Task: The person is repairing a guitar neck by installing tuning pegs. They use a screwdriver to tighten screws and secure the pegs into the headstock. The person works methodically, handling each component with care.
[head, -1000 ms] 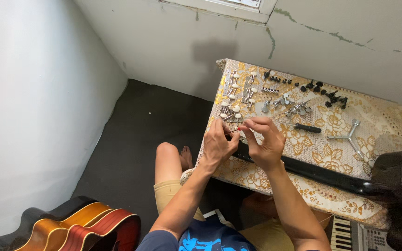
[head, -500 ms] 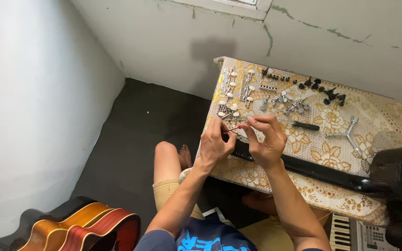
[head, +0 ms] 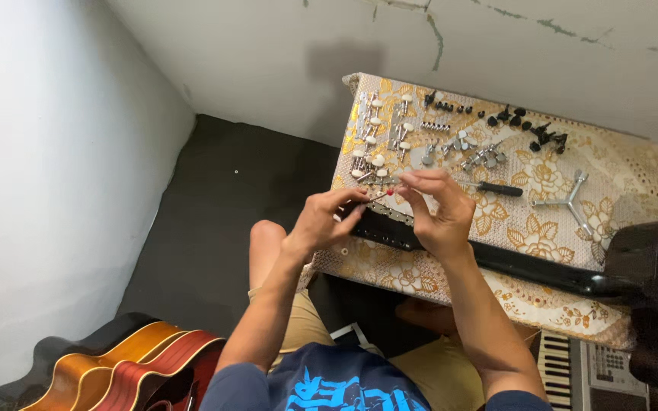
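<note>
Two guitars (head: pixel 127 365) lie at lower left. The left hand (head: pixel 325 221) pinches a small red-tipped tool (head: pixel 381 195) over the black guitar neck (head: pixel 489 255) on the bench (head: pixel 634 183). The right hand (head: pixel 439 209) meets it, fingers together at the tip.

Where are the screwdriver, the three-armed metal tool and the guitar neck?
Screwdriver (head: pixel 500 189): head view, on its black handle.
Three-armed tool (head: pixel 570 202): head view, on the hub where the arms meet.
Guitar neck (head: pixel 527 269): head view, on the bare black shaft right of the hands.
</note>
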